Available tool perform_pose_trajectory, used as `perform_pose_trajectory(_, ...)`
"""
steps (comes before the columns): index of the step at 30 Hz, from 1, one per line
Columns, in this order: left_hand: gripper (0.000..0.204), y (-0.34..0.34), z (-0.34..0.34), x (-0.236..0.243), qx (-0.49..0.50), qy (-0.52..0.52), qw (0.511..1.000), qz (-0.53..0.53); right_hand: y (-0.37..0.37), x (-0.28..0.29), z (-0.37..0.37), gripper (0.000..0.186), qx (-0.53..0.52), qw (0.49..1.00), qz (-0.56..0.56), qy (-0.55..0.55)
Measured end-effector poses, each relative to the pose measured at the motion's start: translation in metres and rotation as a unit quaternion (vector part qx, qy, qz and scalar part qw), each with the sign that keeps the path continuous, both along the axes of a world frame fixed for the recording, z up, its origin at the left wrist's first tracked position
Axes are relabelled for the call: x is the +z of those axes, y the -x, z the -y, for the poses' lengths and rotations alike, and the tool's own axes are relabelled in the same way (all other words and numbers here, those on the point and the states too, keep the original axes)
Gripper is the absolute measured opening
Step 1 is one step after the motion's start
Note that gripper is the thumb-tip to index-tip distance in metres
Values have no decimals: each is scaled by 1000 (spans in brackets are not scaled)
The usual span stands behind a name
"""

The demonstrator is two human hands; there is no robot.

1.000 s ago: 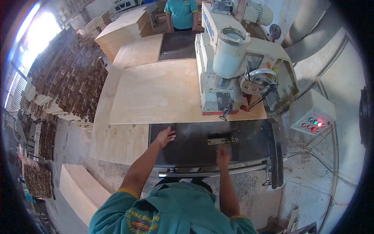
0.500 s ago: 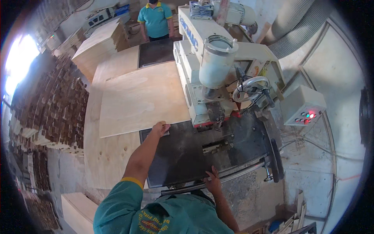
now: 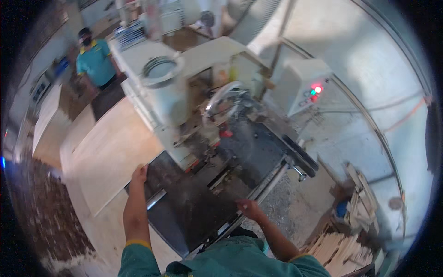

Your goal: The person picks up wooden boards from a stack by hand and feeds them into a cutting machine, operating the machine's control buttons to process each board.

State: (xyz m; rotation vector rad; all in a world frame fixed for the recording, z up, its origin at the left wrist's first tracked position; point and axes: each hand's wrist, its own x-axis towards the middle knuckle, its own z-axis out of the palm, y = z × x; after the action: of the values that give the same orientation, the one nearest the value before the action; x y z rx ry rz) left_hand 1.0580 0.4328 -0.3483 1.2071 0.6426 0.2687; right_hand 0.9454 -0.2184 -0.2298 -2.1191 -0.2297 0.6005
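Observation:
The frame is blurred. My left hand (image 3: 140, 172) has its fingers on the near edge of a pale plywood sheet (image 3: 122, 143), left of the machine head. The sheet lies over another wide pale board (image 3: 87, 194). My right hand (image 3: 250, 208) is at the near edge of the dark machine table (image 3: 184, 219), beside a metal rail (image 3: 274, 187); its fingertips are smeared. A white machine (image 3: 164, 106), with a cylinder, handwheel and red guard, stands over the table, which has a slot in its middle.
A co-worker (image 3: 97, 64) in teal stands beyond the table, near stacked panels (image 3: 50, 124). A control box (image 3: 300, 85) with lit buttons is at right, grey hoses (image 3: 249, 18) behind, wood offcuts (image 3: 337, 254) at lower right. Dark stacked timber (image 3: 41, 207) fills the left.
The plywood sheet has slid left out from under the machine head, exposing dark table. My left hand has moved onto its edge; my right hand went to the table's edge. The view has swung rightward.

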Motion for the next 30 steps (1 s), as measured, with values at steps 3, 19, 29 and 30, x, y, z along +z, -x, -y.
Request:
perform_pose_trajectory(3,28,-16,-11,21,-168,-339,925,-16,-65,1,54,23,-163,960,11,-226)
perform_pose_trajectory(19,53,143,79,108,35,200,979,0,-416,167,249,40,-420,821,343,-179)
perform_pose_trajectory(29,49,290,136,133,116,212,970,7,-416,163,288,50,-422,830,247,-269)
perform_pose_trajectory(30,50,299,139,132,114,215,970,19,-419,164,293,51,-431,830,234,-264)
